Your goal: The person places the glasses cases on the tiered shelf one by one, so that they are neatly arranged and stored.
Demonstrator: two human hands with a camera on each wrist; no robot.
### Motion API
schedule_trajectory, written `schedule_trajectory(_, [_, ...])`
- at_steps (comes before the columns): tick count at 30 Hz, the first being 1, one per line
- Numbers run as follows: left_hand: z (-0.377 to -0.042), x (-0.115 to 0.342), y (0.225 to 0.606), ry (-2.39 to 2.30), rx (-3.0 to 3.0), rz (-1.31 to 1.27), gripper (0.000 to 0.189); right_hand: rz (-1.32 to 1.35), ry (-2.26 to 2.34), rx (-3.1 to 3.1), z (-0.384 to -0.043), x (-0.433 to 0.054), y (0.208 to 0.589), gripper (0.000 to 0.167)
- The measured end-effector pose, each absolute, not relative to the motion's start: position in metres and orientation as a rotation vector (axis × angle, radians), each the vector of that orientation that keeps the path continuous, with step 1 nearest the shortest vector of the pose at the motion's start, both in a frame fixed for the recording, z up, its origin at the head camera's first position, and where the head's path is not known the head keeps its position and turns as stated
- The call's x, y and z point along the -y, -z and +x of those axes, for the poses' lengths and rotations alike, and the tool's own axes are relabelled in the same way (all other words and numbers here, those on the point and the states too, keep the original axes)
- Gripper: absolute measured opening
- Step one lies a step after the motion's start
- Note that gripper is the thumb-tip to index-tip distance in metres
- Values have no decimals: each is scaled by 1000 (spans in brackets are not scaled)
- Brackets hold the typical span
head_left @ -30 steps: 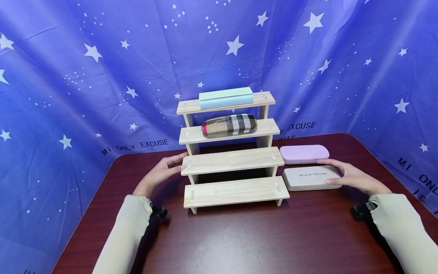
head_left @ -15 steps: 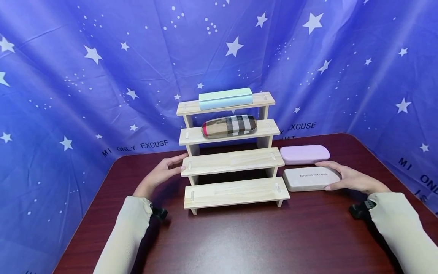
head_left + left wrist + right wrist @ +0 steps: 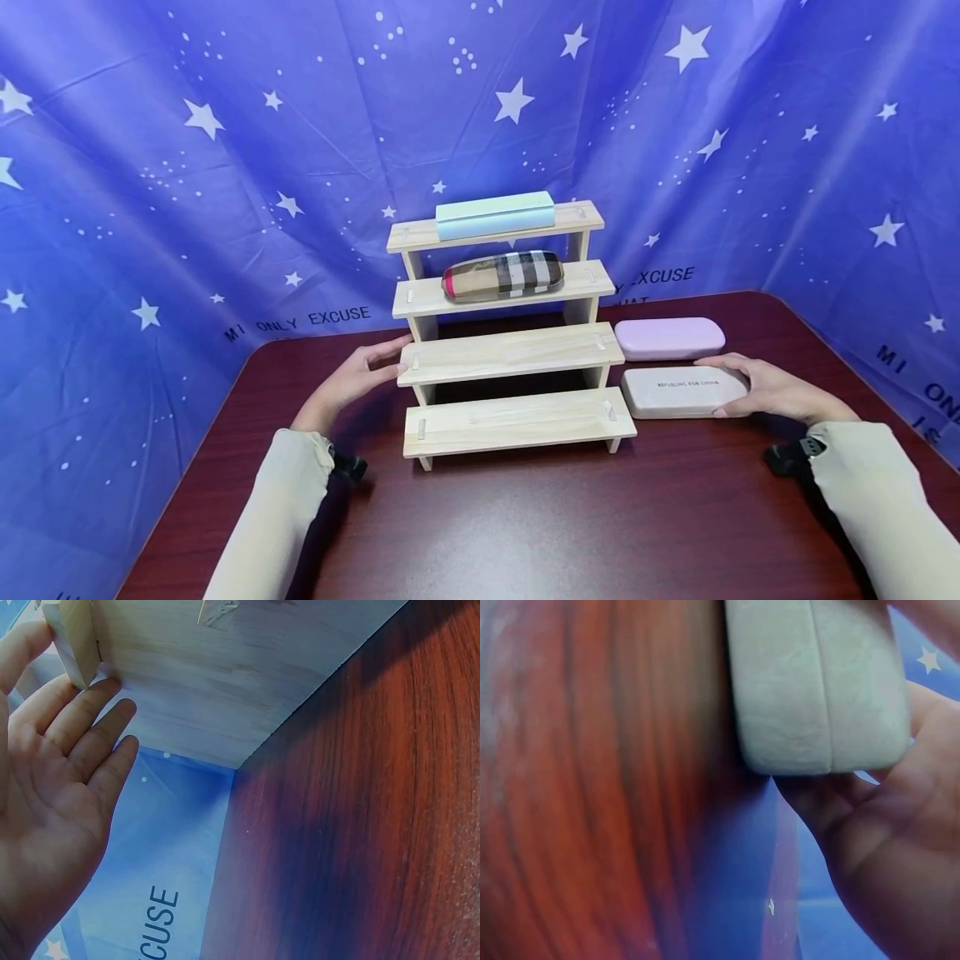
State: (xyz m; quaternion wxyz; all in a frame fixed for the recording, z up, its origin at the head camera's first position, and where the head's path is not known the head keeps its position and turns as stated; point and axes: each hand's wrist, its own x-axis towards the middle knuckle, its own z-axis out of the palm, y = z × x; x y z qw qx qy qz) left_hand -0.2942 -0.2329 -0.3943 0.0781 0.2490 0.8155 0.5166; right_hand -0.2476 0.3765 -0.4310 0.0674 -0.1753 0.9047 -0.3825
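A stepped wooden display rack [image 3: 510,354] with several tiers stands on the table. My left hand [image 3: 352,379] is at its left side, thumb and forefinger pinching the end of a tier; in the left wrist view the other fingers extend beside the side panel [image 3: 225,682]. My right hand [image 3: 776,392] grips the right end of a grey glasses case [image 3: 678,393], thumb in front and fingers behind. The case lies on the table right of the rack, with lettering on its lid; its seamed end [image 3: 817,690] shows in the right wrist view.
A lilac glasses case [image 3: 669,337] lies just behind the grey one. On the rack, a pale blue box-like case [image 3: 495,218] sits on the top tier and a plaid case [image 3: 502,277] on the tier below. A blue starry curtain [image 3: 480,108] hangs behind the table [image 3: 525,525].
My right thumb has moved from the grey glasses case's lid to its front edge, and the fingers have closed round its right end. The left hand and the rack have stayed put.
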Motion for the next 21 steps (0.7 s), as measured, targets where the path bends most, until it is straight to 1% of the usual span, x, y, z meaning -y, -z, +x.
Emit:
schedule_trajectory(14, [-295, 232, 394, -1562, -2412, 789, 54, -546, 1124, -2865, -240, -393, 431, 62])
schedule_trajectory(21, [-294, 232, 393, -1557, -2423, 786, 55, -541, 1181, -2925, -232, -398, 419, 62])
